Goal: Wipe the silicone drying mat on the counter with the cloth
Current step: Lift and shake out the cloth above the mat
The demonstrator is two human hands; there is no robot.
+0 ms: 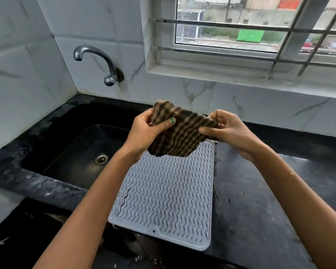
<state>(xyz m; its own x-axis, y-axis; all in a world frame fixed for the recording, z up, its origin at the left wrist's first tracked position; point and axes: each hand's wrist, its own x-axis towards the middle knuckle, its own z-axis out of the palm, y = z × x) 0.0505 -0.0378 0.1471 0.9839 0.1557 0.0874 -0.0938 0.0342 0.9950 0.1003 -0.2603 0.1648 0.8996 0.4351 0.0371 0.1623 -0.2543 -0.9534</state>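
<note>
**Q:** Where was the cloth at that moment?

**A:** I held the cloth (179, 131), brown with dark stripes, up in the air between both hands, above the far end of the silicone drying mat (169, 189). It did not touch the mat. My left hand (146, 131) was clamped on its left side, thumb pressed over the front of the fabric. My right hand (226, 129) pinched the right edge between thumb and fingers. The cloth hung bunched and creased between them, its lower edge loose.

**Q:** And the mat itself?

**A:** It lay flat on the black counter (260, 191), grey, with raised wavy ridges across its surface, its left edge just beside the sink (80, 152). The near corner reached toward the counter's front edge. Along the left side a short dark line showed where a ridge seemed lifted or split; I could not tell which.

**Q:** What else stood around you?

**A:** The black sink basin sat to my left with its metal drain (100, 159) showing. A chrome tap (97, 63) came out of the marbled wall tiles above it. A barred window (260, 26) stood behind the counter.
</note>
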